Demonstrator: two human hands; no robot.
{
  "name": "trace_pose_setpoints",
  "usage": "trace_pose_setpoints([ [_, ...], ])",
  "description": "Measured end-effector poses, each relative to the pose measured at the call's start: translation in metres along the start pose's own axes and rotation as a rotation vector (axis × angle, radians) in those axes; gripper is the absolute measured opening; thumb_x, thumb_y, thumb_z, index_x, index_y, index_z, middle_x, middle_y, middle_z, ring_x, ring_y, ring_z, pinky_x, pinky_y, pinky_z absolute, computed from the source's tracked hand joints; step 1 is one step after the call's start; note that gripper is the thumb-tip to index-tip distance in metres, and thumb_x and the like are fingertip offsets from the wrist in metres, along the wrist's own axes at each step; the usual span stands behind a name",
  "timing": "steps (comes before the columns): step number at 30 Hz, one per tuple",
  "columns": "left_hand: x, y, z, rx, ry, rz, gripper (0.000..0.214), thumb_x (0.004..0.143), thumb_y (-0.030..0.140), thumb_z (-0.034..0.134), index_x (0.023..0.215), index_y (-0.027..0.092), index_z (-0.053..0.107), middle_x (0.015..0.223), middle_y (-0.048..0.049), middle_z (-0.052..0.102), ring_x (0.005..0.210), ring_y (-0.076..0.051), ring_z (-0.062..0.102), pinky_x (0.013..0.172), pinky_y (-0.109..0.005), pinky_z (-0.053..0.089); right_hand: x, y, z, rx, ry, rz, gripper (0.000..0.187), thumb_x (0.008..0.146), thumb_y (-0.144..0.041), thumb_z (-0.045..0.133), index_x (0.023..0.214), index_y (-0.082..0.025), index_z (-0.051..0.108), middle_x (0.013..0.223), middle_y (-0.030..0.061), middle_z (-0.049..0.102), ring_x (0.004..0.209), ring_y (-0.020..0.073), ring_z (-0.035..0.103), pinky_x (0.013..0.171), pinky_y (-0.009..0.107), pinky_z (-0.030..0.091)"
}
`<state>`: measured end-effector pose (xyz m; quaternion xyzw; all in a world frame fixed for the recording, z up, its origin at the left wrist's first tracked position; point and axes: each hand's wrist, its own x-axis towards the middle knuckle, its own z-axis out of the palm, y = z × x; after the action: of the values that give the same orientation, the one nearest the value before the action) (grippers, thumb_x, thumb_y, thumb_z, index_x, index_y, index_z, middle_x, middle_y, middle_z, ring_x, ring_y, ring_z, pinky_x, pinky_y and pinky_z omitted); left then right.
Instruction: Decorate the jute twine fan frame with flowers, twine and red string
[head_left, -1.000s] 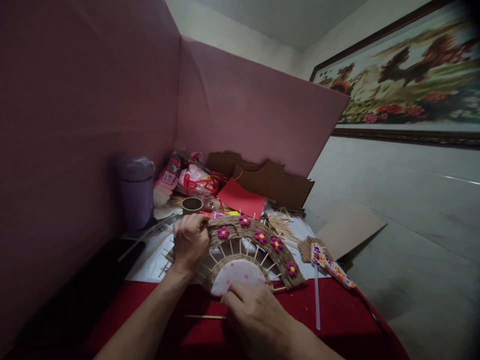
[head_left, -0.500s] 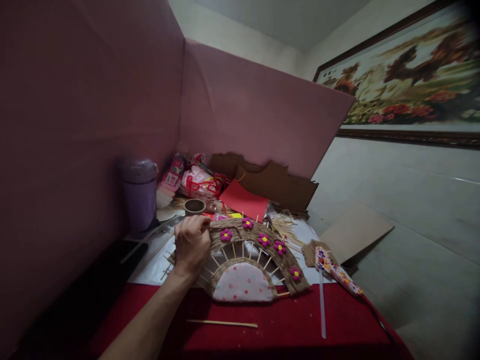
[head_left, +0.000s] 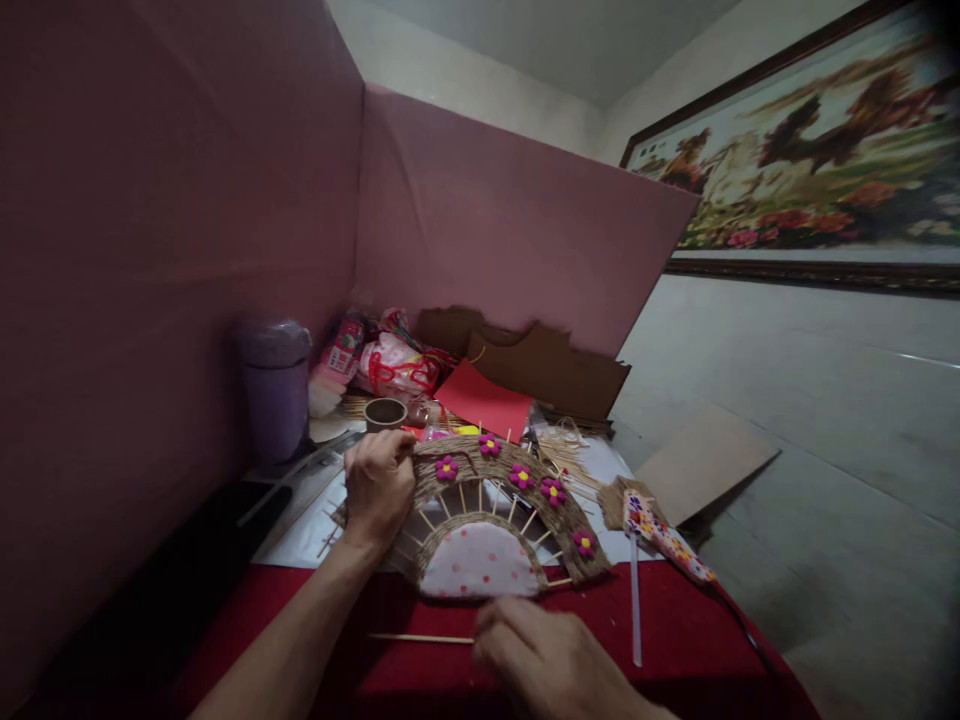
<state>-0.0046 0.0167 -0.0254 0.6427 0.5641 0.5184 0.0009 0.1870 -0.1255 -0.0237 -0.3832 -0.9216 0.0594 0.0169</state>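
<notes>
A half-round fan of woven jute and wooden skewers (head_left: 525, 500) lies on the red cloth (head_left: 675, 640), with pink flowers on its arch and a white dotted centre (head_left: 478, 572). My left hand (head_left: 379, 485) is closed on the fan's left side, fingers curled over the jute band. Low in the view, my right hand (head_left: 551, 665) hangs just in front of the fan with fingers bent, its tips by the right end of a loose wooden skewer (head_left: 420, 637). What those fingers hold, if anything, is hidden.
A purple lidded cup (head_left: 274, 385), a tape roll (head_left: 385, 412), bagged supplies (head_left: 390, 362), red paper (head_left: 484, 397) and brown cardboard (head_left: 547, 365) crowd the back. A floral glue gun (head_left: 664, 535) and a clear stick (head_left: 634, 612) lie at right. Pink boards (head_left: 225, 200) wall the left and rear.
My right hand, out of view half a second ago, has come back in at the bottom next to the loose skewer. The left hand has stayed on the fan.
</notes>
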Motion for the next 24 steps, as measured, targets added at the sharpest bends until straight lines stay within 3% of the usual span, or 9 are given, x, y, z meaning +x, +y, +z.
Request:
trace_pose_setpoints([
  [3,0.000,-0.001,0.000,0.001,0.003,0.004,0.018,0.075,0.011,0.051,0.078,0.021,0.065,0.084,-0.0018,0.070,0.086,-0.022,0.059,0.079,-0.035,0.037,0.026,0.008,0.012,-0.147,0.213,-0.034,0.011,0.078,-0.013,0.056,0.088,-0.014,0.058,0.083,0.0087,0.063,0.072,0.0198,0.059,0.055,0.029,0.044],
  [7,0.000,-0.001,0.001,0.008,0.008,0.030,0.018,0.076,0.012,0.050,0.078,0.022,0.065,0.083,-0.0019,0.070,0.085,-0.022,0.059,0.077,-0.035,0.037,0.040,0.004,0.034,-0.314,0.243,-0.101,0.010,0.071,-0.007,0.055,0.077,-0.015,0.056,0.068,0.0070,0.059,0.059,0.0201,0.055,0.039,0.027,0.027],
  [9,0.000,-0.001,0.001,0.010,0.011,0.034,0.019,0.075,0.011,0.050,0.077,0.021,0.065,0.083,-0.0019,0.070,0.085,-0.022,0.060,0.077,-0.035,0.037,0.039,0.003,0.035,-0.296,0.240,-0.098,0.013,0.069,-0.004,0.053,0.076,-0.014,0.056,0.069,0.0082,0.060,0.058,0.0203,0.055,0.040,0.027,0.028],
  [11,0.000,-0.001,0.001,0.013,0.014,0.032,0.018,0.075,0.012,0.050,0.077,0.021,0.065,0.082,-0.0022,0.069,0.085,-0.022,0.059,0.077,-0.035,0.037,0.037,0.004,0.026,-0.135,0.278,-0.083,0.016,0.067,-0.003,0.051,0.077,-0.014,0.057,0.071,0.0082,0.062,0.060,0.0190,0.056,0.045,0.027,0.035],
  [14,0.000,0.000,0.000,0.016,0.008,0.032,0.017,0.076,0.013,0.050,0.077,0.021,0.066,0.082,-0.0027,0.069,0.084,-0.023,0.060,0.078,-0.035,0.038,0.037,0.014,-0.001,0.354,0.413,0.064,0.013,0.070,-0.006,0.049,0.076,-0.017,0.054,0.072,0.0033,0.062,0.064,0.0156,0.057,0.056,0.026,0.044],
  [18,0.000,0.001,0.000,0.006,0.003,0.025,0.018,0.075,0.012,0.050,0.077,0.021,0.066,0.083,-0.0022,0.070,0.083,-0.022,0.060,0.078,-0.035,0.039,0.054,0.031,-0.037,1.074,0.544,0.283,0.008,0.079,-0.024,0.053,0.077,-0.020,0.047,0.056,-0.0042,0.056,0.045,0.0117,0.055,0.036,0.019,0.038],
  [21,0.000,0.001,0.000,-0.006,0.009,0.022,0.018,0.074,0.012,0.051,0.077,0.021,0.065,0.082,-0.0017,0.070,0.083,-0.021,0.060,0.079,-0.034,0.039,0.079,0.044,-0.053,1.145,0.812,0.261,0.019,0.078,-0.032,0.060,0.077,-0.020,0.046,0.063,-0.0021,0.060,0.054,0.0142,0.062,0.039,0.020,0.043],
  [24,0.001,0.000,0.000,0.005,0.008,0.017,0.018,0.074,0.012,0.051,0.077,0.021,0.065,0.083,-0.0018,0.070,0.084,-0.022,0.060,0.079,-0.035,0.039,0.105,0.054,-0.059,0.976,1.001,0.230,0.018,0.078,-0.032,0.062,0.078,-0.020,0.048,0.064,-0.0025,0.058,0.057,0.0137,0.062,0.043,0.020,0.042],
])
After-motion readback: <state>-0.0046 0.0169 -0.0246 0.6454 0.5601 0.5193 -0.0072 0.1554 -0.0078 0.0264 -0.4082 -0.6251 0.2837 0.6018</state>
